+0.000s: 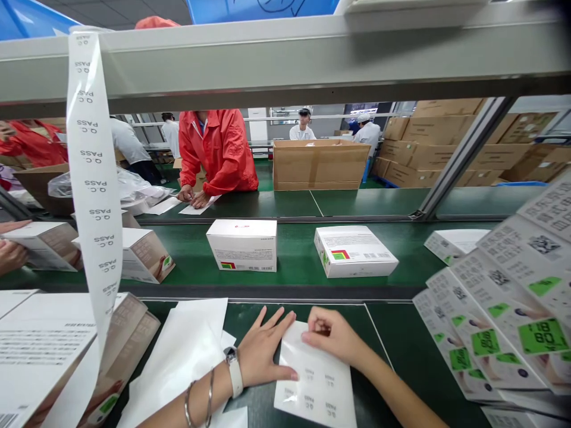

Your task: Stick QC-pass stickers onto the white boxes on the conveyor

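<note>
A white sticker sheet (319, 392) printed with several "Q.C. PASS" marks lies on the dark green work surface. My left hand (263, 351), wearing a watch and bangles, is spread with its fingers apart, the thumb and fingertips at the sheet's left edge. Over the sheet's top right part is my right hand (332, 336), its thumb and fingers pinched together; what is between them, if anything, is too small to make out. Blank white sheets (187, 339) lie left of my left hand. A long strip of "Q.C. PASS" labels (91, 172) hangs down at the left.
White boxes (243, 246) stand on the green belt ahead. Large boxes (40, 351) fill the lower left, and printed cartons (504, 309) are stacked at right. A metal shelf beam (285, 59) crosses above. A person in red (216, 154) works opposite; another person's hands (13, 249) touch a box at far left.
</note>
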The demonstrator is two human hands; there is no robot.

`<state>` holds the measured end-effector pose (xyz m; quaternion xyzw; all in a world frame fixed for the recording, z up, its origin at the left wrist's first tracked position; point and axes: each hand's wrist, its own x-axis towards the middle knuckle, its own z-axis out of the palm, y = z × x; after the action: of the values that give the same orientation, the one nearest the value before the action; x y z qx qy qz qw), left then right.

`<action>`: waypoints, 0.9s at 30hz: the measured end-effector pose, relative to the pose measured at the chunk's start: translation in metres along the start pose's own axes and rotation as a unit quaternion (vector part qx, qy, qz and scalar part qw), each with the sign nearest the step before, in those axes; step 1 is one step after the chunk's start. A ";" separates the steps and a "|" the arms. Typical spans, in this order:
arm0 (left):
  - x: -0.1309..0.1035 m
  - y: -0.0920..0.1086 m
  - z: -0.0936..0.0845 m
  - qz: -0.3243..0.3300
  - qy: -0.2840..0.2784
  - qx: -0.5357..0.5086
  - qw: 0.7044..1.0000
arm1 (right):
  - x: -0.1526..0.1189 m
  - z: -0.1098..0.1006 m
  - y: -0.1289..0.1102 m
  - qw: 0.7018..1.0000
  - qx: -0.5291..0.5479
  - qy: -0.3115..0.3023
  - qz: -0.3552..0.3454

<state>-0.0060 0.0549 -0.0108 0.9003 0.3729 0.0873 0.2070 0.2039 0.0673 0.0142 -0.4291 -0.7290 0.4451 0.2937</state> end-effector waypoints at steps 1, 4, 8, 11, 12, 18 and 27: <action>0.000 0.001 -0.001 -0.001 -0.003 -0.003 1.000 | 0.004 -0.016 0.001 1.000 0.025 0.008 -0.002; 0.005 0.004 -0.013 -0.006 0.006 -0.012 1.000 | 0.018 -0.072 0.011 0.997 0.027 0.073 -0.015; 0.027 0.007 -0.042 -0.011 0.069 -0.009 0.998 | 0.033 -0.137 0.032 0.988 -0.018 0.152 -0.034; 0.055 0.007 -0.060 0.016 0.098 0.020 0.995 | 0.042 -0.163 0.046 0.981 -0.083 0.175 -0.018; 0.066 0.006 -0.063 0.028 0.104 0.034 0.994 | 0.045 -0.167 0.050 0.979 -0.108 0.175 -0.008; 0.128 0.000 -0.066 0.087 0.145 0.110 0.979 | 0.063 -0.179 0.067 0.976 -0.172 0.131 0.021; 0.174 -0.010 -0.062 0.117 0.100 0.215 0.965 | 0.088 -0.171 0.063 0.970 -0.229 0.083 0.012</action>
<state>0.0915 0.2036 0.0407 0.9477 0.2936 0.1182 -0.0410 0.3250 0.2281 0.0350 -0.5289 -0.7794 0.2327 0.2423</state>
